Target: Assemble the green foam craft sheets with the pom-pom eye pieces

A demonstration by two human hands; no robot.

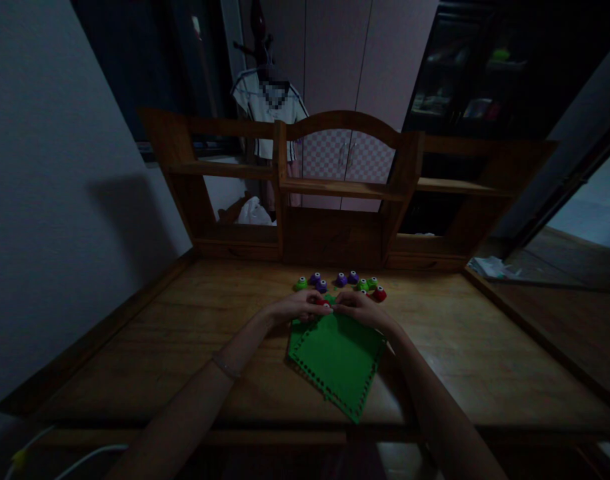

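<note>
A green board [337,357] with dark holes or notches along its edges lies at an angle on the wooden desk, one corner towards me. At its far corner my left hand [299,307] pinches a small red piece with a white, eye-like top [325,304]. My right hand [363,311] is beside it, fingers curled together over the same corner; what its fingertips grip is hidden. Just beyond the hands stand several similar pieces: a green one [301,284] at left, purple ones [341,279] in the middle, and a red one [379,294] at right.
A wooden desk [185,333] carries a shelf unit [335,190] along its back edge. Raised rims run down both sides. A white wall [45,167] stands at left. White cables [92,455] hang by the near left edge. The room is dim.
</note>
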